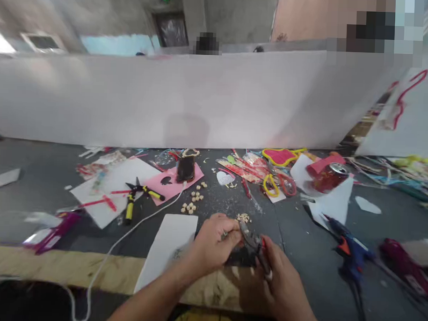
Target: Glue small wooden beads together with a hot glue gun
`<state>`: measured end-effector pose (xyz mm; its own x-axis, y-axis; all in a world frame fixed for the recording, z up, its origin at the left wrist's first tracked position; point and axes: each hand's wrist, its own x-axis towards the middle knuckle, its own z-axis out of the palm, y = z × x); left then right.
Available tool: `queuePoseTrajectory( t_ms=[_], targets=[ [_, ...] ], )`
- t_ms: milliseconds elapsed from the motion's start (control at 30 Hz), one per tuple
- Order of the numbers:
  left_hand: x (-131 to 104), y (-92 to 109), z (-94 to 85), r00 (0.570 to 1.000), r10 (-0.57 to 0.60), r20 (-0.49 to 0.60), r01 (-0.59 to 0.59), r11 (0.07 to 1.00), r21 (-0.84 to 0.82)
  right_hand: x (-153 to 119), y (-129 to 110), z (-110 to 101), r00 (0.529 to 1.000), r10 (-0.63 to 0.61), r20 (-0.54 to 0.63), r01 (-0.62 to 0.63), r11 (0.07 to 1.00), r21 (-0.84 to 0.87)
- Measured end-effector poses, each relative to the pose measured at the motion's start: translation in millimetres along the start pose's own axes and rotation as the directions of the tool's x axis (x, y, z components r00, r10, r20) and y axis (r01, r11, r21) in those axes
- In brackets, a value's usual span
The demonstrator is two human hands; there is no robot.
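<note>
My right hand [282, 277] is wrapped round the handles of a pair of pliers [250, 237], with grey metal jaws and some red on the grips. The jaws point up and left, close to the fingertips of my left hand [218, 238]. Thumb and fingers of my left hand are pinched together; what is between them is too small and blurred to name. Just beyond the jaws lies a small heap of pale bits [244, 217]. A white sheet [171, 238] lies under my left forearm.
Pale little cubes [189, 208] lie ahead, near a phone [185, 170] with a white cable. Yellow-black pliers [129, 206] rest at left. Scissors [286, 184], a drink can [331, 177] and a blue glue gun [353, 249] lie rightward. A white partition [132, 101] stands behind.
</note>
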<state>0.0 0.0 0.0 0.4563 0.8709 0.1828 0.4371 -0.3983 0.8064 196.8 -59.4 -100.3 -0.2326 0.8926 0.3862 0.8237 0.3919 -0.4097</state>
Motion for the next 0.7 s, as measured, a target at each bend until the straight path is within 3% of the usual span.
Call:
queuePoseTrajectory(
  t_ms=[267,467,600,700],
  targets=[
    [0,-3,2.2,0.996,-0.060,-0.062,0.060,0.998,-0.004,10,-7,-6,0.998,0.050,0.039,-0.050,0.999,-0.005],
    [0,-8,4.8,0.991,0.009,-0.134,0.007,0.993,0.119,9,-8,-4,0.988,0.140,0.069,-0.140,0.990,-0.013],
    [1,-9,9.2,0.984,0.067,-0.164,-0.030,0.975,0.222,8,-6,-2,0.990,0.135,0.043,-0.134,0.991,-0.022],
    [1,-9,11.3,0.982,0.062,-0.179,-0.026,0.980,0.198,9,-5,-2,0.994,0.105,0.034,-0.104,0.994,-0.031]
  ],
)
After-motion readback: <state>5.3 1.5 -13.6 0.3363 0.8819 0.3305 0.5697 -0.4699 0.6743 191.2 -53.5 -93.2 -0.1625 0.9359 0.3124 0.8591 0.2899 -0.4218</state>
